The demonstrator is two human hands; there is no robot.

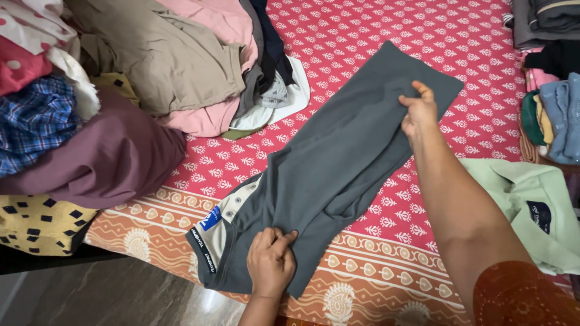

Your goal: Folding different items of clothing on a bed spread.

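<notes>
A matt, smooth-knit cloth is seen in the grey polo shirt [338, 157], with a paler ribbed fabric shown inside its collar. The bedsheet [374, 36] beneath is presented as printed woven cotton, red and flat in finish. Soft matt jersey is displayed by the maroon garment [103, 157], and crisp woven check by the blue plaid shirt [33, 121]. The floor [121, 296] is rendered glossy, polished stone-like, with reflections caught.

You have a bed [362, 36] under a red patterned sheet with an orange border; a grey polo shirt [338, 163] lies folded lengthwise across it; a heap of clothes [139, 78] fills its left side; a pale green shirt [531, 205] lies at your right; folded garments [553, 78] sit beyond that.
</notes>
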